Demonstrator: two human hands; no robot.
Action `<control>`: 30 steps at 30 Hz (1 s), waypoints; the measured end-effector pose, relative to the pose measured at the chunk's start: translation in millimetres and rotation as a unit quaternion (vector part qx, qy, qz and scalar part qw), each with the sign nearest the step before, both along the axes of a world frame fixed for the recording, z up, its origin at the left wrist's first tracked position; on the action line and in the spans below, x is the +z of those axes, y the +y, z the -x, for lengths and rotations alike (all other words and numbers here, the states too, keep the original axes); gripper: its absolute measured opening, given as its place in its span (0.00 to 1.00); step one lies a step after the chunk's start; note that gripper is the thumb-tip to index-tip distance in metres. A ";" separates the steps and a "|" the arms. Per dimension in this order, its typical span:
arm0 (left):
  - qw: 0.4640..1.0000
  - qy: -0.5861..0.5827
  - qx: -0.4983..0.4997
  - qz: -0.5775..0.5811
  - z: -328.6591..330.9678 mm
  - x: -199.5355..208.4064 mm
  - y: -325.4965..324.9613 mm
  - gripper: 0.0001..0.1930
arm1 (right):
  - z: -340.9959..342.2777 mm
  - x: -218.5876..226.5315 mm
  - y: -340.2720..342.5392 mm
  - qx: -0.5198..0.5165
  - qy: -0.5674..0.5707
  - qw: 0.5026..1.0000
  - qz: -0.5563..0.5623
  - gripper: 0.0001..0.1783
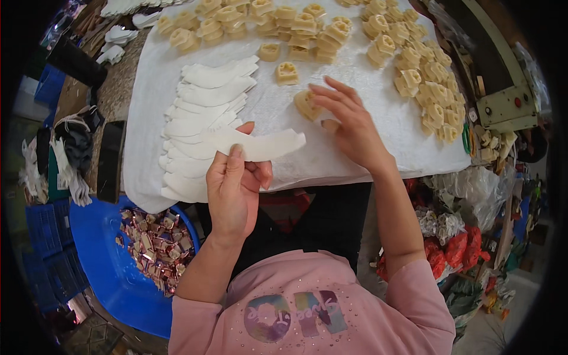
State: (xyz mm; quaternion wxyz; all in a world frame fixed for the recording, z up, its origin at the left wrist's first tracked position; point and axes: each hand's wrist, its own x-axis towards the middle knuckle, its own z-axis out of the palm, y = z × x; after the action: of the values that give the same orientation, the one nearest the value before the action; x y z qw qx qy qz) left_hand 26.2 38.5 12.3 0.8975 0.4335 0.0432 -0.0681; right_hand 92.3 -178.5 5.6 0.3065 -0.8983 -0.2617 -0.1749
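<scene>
My left hand [234, 177] pinches a flat, curved white strip [275, 147] between thumb and fingers. The strip is held above the table's near edge, its free end pointing right. Beneath and left of it lies a row of overlapping white strips [198, 112] of similar shape. My right hand [350, 127] has its fingers stretched and apart. Its fingertips are at the right edge of a cream-coloured moulded piece [306, 106]; whether they touch it is hard to tell. Two similar hollow pieces, a nearer one [287, 73] and a farther one [269, 52], stand just beyond.
Piles of cream pieces [435, 94] line the right and far sides of the white-covered table [349, 168]. A dark phone-like slab [110, 163] lies at its left. Below left is a blue tub [97, 260] of small shiny brownish pieces; red bags [455, 251] are lower right.
</scene>
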 end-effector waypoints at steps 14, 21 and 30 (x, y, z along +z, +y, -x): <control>0.999 -0.038 -0.002 -0.033 -7.8 -8.7 -14.5 0.22 | 14.8 -20.9 29.2 -0.009 -0.069 0.997 0.036 0.18; 0.999 -0.032 -0.044 0.004 -19.4 -9.4 -33.4 0.24 | 10.5 -21.2 25.6 -0.008 -0.018 0.999 -0.041 0.19; 0.994 -0.086 -0.058 -0.040 -19.3 -3.7 -41.8 0.22 | 2.4 -33.3 19.6 -0.111 0.180 0.873 -0.441 0.16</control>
State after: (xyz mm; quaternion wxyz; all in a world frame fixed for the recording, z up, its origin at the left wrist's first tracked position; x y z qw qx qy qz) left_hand 45.5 -3.3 8.6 0.8743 0.4754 -0.0565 -0.0803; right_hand 89.9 -158.9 -27.8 0.6910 -0.7091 0.0032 -0.1402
